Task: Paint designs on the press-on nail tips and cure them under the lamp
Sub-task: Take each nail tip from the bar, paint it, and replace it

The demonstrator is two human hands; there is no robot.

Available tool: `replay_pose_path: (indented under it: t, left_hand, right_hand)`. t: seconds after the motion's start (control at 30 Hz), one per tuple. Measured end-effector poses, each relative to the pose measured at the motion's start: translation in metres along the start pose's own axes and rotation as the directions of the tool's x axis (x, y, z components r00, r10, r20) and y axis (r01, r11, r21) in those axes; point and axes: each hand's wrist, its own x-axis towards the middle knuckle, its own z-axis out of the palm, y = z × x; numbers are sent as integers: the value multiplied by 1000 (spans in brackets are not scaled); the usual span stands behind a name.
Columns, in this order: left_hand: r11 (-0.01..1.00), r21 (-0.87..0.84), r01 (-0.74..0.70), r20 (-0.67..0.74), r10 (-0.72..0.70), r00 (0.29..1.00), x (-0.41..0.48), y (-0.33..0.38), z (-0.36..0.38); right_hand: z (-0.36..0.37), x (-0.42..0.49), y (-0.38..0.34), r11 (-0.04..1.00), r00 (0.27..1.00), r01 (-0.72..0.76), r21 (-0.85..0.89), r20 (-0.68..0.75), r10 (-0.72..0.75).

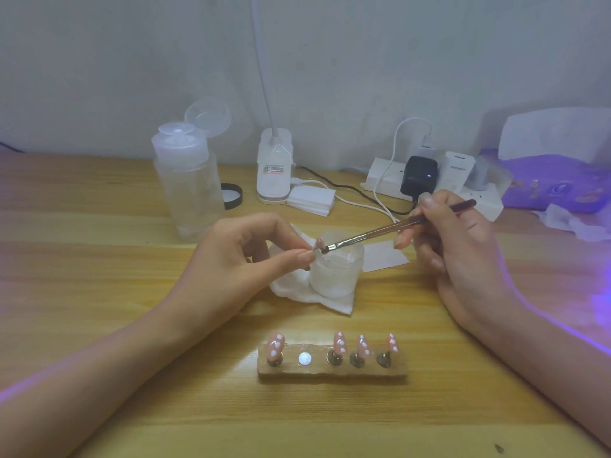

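Note:
My left hand [246, 256] pinches a small metal stand with a pink nail tip [319, 242] on it, held over a frosted glass jar [335, 271]. My right hand [453, 239] grips a thin brush [380, 231] whose bristles touch the nail tip. In front of me a wooden holder [332, 370] carries several pink nail tips with white dots [340, 343]; its second spot shows a bare round magnet [305, 359]. The curing lamp [558, 160] glows purple at the far right.
The jar stands on a crumpled white wipe [297, 290]. Behind it are a clear pump bottle [188, 183], a black lid [232, 195], a white desk lamp base [274, 166], a stack of wipes [310, 200], and a power strip [439, 186] with chargers and cables.

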Motion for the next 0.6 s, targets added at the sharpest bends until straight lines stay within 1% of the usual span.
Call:
replay_pose_path:
  t: [0.13, 0.23, 0.33, 0.47, 0.6]
  left_hand:
    - [1000, 2, 0, 5, 0, 1000, 0, -1, 0]
    - [999, -27, 20, 4, -19, 1000, 0, -2, -1]
    - [998, -56, 25, 7, -25, 1000, 1, -2, -1]
    - [998, -63, 26, 2, -26, 1000, 1, -3, -2]
    - [1000, -23, -5, 9, 6, 1000, 0, -4, -1]
  right_hand:
    - [-1, 0, -2, 999, 999, 25, 41, -27, -24]
    - [-1, -1, -3, 997, 999, 39, 67, 19, -40]
    - [0, -1, -2, 999, 998, 27, 28, 51, -28]
    - [0, -1, -1, 1000, 1000, 12, -2, 14, -12]
    - [-2, -1, -2, 998, 1000, 21, 61, -15, -20]
